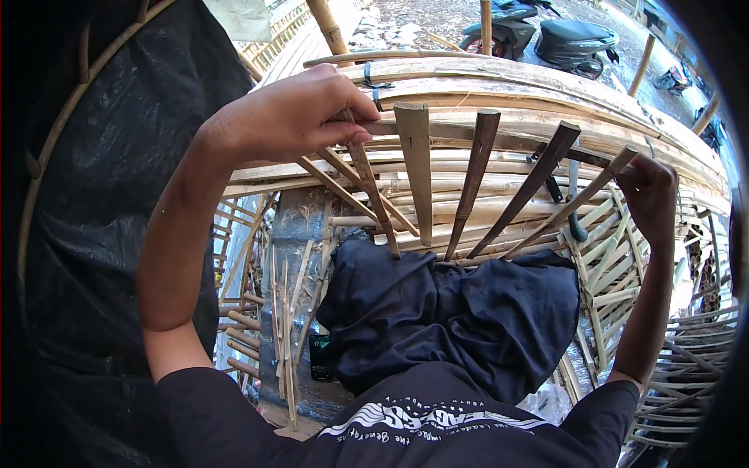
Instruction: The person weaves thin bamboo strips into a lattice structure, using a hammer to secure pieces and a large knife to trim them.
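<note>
A bamboo rack with several upright slats [413, 171] stands over my lap, the slats fanning out toward their tops. A thin bamboo cross strip [452, 131] runs behind the slats near their upper ends. At the left end, my left hand [289, 117] is closed with thumb and fingers around the strip and the outermost slat. My right hand [654, 195] is closed on the right end, beside the rightmost slat [573, 201]; its fingertips are partly hidden. The slats' lower ends come down by my black shorts [452, 320].
Long split bamboo strips [515, 78] lie bundled across the front. A tool with a grey curved end [577, 226] rests behind the slats. Left of my lap are thin bamboo sticks [287, 335] and a phone [321, 357]. Bamboo latticework [612, 249] stands at right; motorbikes [577, 43] are parked beyond.
</note>
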The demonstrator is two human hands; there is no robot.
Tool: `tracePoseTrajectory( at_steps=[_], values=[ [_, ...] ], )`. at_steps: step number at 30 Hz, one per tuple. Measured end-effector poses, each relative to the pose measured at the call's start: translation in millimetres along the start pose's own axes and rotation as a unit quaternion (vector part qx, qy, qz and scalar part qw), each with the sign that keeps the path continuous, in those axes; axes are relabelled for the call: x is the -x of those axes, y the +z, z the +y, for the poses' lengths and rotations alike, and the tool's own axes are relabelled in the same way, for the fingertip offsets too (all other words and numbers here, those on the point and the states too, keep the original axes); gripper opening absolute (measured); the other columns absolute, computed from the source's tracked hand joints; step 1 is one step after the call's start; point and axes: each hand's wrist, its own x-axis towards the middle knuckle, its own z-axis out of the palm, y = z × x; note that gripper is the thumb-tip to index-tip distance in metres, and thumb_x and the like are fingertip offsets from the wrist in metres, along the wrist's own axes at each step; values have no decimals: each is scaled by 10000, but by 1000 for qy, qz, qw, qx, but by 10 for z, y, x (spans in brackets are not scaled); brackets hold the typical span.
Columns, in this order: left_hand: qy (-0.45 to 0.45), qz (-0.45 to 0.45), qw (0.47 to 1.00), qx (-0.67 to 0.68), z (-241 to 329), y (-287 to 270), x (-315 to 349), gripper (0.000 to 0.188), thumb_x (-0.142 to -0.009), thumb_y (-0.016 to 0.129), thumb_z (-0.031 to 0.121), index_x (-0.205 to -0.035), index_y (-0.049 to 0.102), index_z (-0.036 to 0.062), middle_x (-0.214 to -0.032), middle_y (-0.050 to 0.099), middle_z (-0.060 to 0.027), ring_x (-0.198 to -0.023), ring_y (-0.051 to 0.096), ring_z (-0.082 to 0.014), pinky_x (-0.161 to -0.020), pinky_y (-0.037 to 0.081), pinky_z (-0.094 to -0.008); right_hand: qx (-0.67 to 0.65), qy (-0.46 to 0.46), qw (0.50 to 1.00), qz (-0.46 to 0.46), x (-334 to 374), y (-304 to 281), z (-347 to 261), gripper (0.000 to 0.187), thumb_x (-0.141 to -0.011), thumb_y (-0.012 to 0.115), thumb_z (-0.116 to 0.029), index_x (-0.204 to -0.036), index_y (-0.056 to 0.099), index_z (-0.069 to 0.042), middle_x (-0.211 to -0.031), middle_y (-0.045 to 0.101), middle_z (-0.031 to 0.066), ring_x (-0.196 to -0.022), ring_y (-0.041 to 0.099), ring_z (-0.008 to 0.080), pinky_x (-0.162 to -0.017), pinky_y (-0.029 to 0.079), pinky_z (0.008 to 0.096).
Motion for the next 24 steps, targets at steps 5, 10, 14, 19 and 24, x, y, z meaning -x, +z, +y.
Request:
tracePoseTrajectory(
  at_steps=[5, 10, 14, 19, 24],
  values=[
    [-36, -39, 998, 24, 144, -103, -112, 255, -848, 692, 156, -1061, 691, 16, -860, 705, -150, -773, 671, -267, -761, 499, -354, -36, 25, 999, 8, 0, -82, 8, 129, -747, 698, -76, -718, 598, -1, -553, 493, 103, -489, 448, 181, -520, 396, 313],
    [-2, -16, 1000, -8, 136, -86, -124, 241, -844, 694, 131, -1052, 691, 11, -862, 707, -158, -791, 692, -267, -748, 520, -344, -59, 59, 996, -25, -22, -159, 81, 132, -769, 682, -83, -720, 598, 7, -560, 506, 103, -516, 461, 131, -533, 404, 311],
    [12, -17, 1000, 10, 170, -165, -152, 228, -859, 680, 125, -1054, 689, 9, -862, 708, -156, -782, 695, -260, -739, 525, -343, -60, 59, 996, -24, -34, -156, 102, 156, -787, 682, -78, -708, 579, 9, -560, 509, 91, -530, 456, 111, -536, 408, 309],
    [-21, -33, 997, 74, 81, -189, -145, 218, -871, 668, 103, -1058, 682, -9, -840, 710, -146, -740, 702, -221, -717, 546, -321, -46, 23, 999, -10, -85, -157, 147, 172, -769, 721, -56, -709, 570, 1, -576, 542, 89, -532, 479, 97, -533, 424, 306],
    [-37, -20, 993, 115, -12, -258, -182, 203, -873, 665, 75, -1044, 674, -35, -804, 703, -132, -720, 696, -171, -688, 558, -295, 30, 24, 999, 25, -128, -177, -10, 193, -747, 791, -127, -847, 640, -61, -750, 680, 32, -601, 607, 152, -585, 485, 305]
  ],
)
